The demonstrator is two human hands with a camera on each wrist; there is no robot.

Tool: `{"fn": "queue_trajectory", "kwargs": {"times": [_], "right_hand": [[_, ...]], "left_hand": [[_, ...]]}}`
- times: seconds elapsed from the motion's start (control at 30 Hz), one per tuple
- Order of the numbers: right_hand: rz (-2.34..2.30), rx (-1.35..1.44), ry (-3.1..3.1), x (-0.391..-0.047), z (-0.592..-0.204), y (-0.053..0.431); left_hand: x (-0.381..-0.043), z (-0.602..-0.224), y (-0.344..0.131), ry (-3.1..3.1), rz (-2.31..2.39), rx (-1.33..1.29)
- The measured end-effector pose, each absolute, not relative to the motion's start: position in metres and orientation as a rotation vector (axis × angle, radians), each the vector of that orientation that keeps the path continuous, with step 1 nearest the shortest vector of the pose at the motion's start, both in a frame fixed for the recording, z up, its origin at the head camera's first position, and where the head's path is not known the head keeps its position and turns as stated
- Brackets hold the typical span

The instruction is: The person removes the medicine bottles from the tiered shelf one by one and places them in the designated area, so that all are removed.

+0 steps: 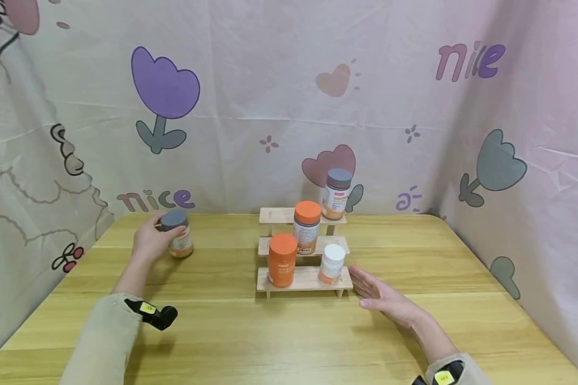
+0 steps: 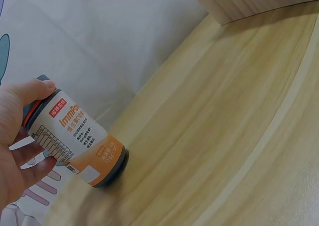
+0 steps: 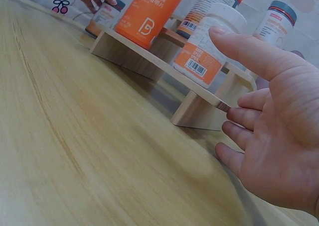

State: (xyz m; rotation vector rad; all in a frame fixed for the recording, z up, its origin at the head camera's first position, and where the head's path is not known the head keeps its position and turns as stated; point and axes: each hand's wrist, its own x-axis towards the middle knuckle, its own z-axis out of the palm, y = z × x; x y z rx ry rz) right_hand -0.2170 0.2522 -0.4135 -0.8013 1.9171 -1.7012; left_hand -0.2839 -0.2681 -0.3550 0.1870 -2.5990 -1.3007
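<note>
My left hand grips a grey-lidded supplement bottle near the table's back left. In the left wrist view the thumb lies at the lid and the fingers go round the bottle, whose label is white and orange. At the right end of a three-tier wooden stand, my right hand has its fingers extended close to the lowest step. From the right wrist view I cannot tell whether the fingertips touch the wood. A white-lidded bottle and an orange bottle stand on that step.
An orange-lidded bottle stands on the stand's middle step. Another grey-lidded bottle is at the right of the top step. A printed cloth hangs behind the wooden table and along its sides.
</note>
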Motion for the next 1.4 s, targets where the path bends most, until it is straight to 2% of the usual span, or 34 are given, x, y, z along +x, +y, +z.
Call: {"fn": "queue_trajectory", "kwargs": {"times": [0.73, 1.1, 1.4], "right_hand": [[-1.683, -0.799, 1.944, -0.218, -0.415, 0.253], [-1.688, -0.813, 1.93, -0.219, -0.414, 0.253], [-1.687, -0.801, 1.939, -0.219, -0.415, 0.253]], "left_hand": [[-0.285, -0.36, -0.272, -2.551, -1.366, 0.189], [-0.28, -0.337, -0.266, -2.491, -1.444, 0.222], [-0.284, -0.302, -0.245, -2.439, -1.465, 0.171]]}}
